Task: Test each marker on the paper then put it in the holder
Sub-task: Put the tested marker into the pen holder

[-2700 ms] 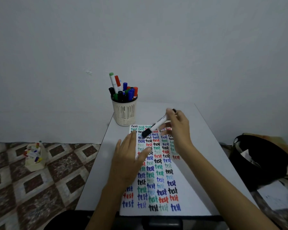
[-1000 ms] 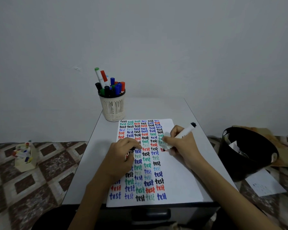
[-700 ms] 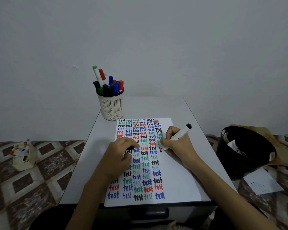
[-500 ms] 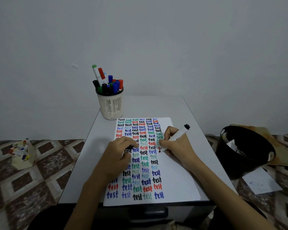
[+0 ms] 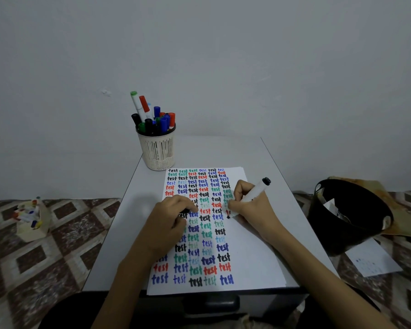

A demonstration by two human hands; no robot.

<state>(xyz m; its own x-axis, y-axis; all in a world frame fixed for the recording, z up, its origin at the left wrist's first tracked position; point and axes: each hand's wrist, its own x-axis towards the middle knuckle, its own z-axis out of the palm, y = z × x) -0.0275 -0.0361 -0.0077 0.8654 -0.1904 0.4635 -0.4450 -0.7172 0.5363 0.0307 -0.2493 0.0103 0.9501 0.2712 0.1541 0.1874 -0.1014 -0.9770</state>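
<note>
Since 2.7 s ago: right hand [image 5: 253, 211] has dropped from above the far end of the paper [image 5: 256, 257] to about mid-sheet, and the left hand [image 5: 167, 224] went from lying flat to curled. Against 0.5 s ago, barely any shift.

Right hand grips the marker [image 5: 254, 194] in a writing hold, fingers wrapped round the white barrel. Black tail end points up and toward the far right. Black tip touches the paper at the right end of the written columns, next to a partly written red word.

Left hand rests on the left half of the sheet with its fingers curled down. A small black cap [image 5: 184, 211] shows under the fingertips, pinched there; most of it is hidden.

Paper lies lengthwise down the tabletop [image 5: 223, 150], its near edge overhanging the near edge a little. Rows of "test" in black, blue, green and red cover it; the right strip is bare.

Holder [image 5: 157, 151], a cream slotted cup, stands at the far left corner, just beyond the paper's far left corner. It's packed with capped markers [image 5: 160, 121] in blue, red, green and black.

On the tiled floor [image 5: 64, 248]: black bin [image 5: 349, 224] right of the table with a loose sheet [image 5: 371, 261] beside it, and a small box [image 5: 32, 222] of coloured bits to the left.
</note>
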